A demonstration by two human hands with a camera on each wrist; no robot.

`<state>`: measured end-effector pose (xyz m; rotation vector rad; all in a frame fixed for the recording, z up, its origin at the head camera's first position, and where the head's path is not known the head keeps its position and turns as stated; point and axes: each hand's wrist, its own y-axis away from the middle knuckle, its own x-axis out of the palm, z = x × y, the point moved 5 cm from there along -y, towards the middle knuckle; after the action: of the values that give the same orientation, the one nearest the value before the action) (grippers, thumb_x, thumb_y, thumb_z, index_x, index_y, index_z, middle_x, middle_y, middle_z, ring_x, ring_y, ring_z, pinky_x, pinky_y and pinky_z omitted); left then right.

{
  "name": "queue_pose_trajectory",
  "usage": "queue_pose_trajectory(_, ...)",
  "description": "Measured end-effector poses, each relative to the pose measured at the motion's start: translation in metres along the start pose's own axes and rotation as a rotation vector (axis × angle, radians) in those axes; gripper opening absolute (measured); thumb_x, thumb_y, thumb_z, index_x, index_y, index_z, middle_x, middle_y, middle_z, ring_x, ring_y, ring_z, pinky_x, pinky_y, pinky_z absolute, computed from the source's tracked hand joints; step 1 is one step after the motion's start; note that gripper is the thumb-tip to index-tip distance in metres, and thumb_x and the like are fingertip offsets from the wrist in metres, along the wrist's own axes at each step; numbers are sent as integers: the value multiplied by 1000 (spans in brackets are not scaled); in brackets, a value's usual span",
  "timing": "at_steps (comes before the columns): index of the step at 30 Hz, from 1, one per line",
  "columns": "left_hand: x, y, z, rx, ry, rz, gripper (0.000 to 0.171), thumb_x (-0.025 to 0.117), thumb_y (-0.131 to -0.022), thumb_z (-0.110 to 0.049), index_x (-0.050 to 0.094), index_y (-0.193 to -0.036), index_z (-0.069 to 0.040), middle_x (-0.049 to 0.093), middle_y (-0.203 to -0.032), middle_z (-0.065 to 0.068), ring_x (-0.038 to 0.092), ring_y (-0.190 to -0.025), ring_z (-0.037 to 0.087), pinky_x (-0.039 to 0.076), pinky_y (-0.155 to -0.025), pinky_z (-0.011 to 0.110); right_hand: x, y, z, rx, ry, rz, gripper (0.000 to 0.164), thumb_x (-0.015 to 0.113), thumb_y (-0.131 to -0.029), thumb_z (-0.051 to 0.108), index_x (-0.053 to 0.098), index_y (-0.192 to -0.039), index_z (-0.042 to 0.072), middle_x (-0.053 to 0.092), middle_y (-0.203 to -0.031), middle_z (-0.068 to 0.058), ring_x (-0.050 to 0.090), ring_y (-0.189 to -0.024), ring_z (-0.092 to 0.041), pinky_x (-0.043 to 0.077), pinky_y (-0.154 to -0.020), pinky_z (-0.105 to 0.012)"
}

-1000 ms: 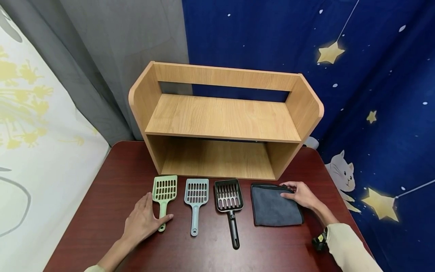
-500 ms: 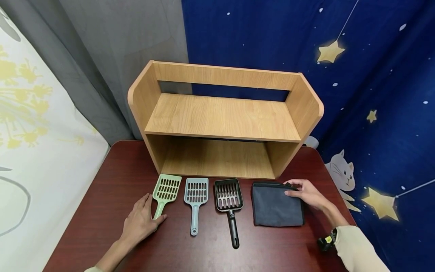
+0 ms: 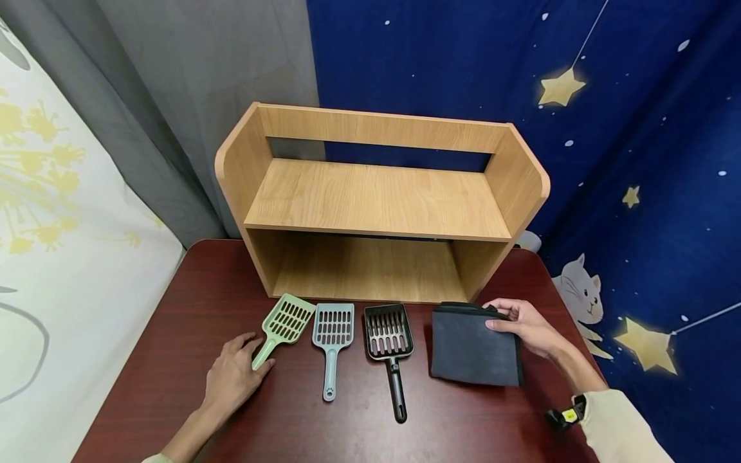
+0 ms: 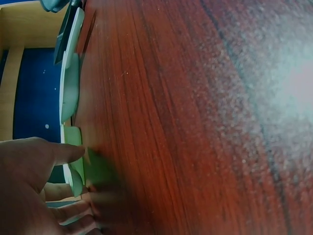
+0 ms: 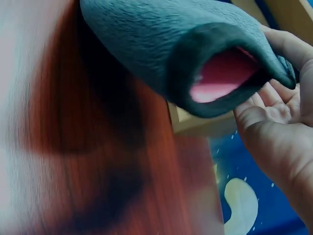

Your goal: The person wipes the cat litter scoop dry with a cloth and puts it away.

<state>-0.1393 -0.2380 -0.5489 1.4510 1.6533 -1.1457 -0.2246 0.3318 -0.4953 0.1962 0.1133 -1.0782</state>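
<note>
My left hand (image 3: 231,376) grips the handle end of a pale green litter scoop (image 3: 287,318), thumb on one side and fingers on the other. The scoop slants up to the right, its slotted head close to a light blue litter scoop (image 3: 332,325). In the left wrist view the green scoop (image 4: 73,171) shows between thumb and fingers. My right hand (image 3: 527,328) pinches the upper right edge of a folded dark grey cloth (image 3: 475,347), which is tilted with its top edge raised. Pink shows inside the cloth's fold (image 5: 137,39) in the right wrist view.
A black litter scoop (image 3: 390,334) lies between the blue scoop and the cloth. Behind the row stands a two-tier wooden shelf (image 3: 379,199) on the dark red table (image 3: 191,321). Grey and blue starry curtains (image 3: 434,58) hang behind it.
The green scoop has turned clockwise, its head swinging right toward the blue scoop, as my left hand drew slightly left. The cloth's top edge has risen in my right hand, which shifted right.
</note>
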Motion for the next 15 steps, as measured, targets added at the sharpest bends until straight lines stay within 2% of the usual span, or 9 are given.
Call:
queue_pose_trajectory(6, -2, -1, 2, -2, 21, -37, 39, 91, -83, -24, 79, -112, -2, 71, -123, 18, 64, -116, 44, 56, -69, 65, 12, 1, 20, -62, -203, 34, 26, 61, -102, -7, 63, -128, -4, 77, -112, -6, 76, -93, -16, 63, -78, -34)
queue_pose_trajectory(10, 0, -2, 8, -28, 60, -30, 31, 88, -87, -21, 79, -110, -3, 73, -113, 16, 69, -103, 40, 55, -64, 62, 18, 1, 33, -102, -274, 16, 30, 58, -103, -9, 64, -129, 2, 77, -115, -6, 77, -96, -17, 63, -78, -34)
queue_pose_trajectory(12, 0, -3, 11, -36, 90, -38, 29, 86, -89, -18, 78, -110, -1, 73, -107, 16, 70, -92, 37, 54, -62, 59, 21, 2, 40, -118, -306, 4, 33, 57, -102, -11, 65, -130, 4, 77, -116, -6, 77, -98, -18, 63, -79, -34)
queue_pose_trajectory(15, -1, -3, 14, -25, 132, -57, 27, 84, -90, -13, 77, -110, 3, 74, -103, 18, 72, -83, 35, 55, -64, 56, 25, 3, 50, -139, -338, -19, 36, 56, -102, -13, 65, -132, 6, 76, -117, -5, 76, -99, -17, 63, -80, -33)
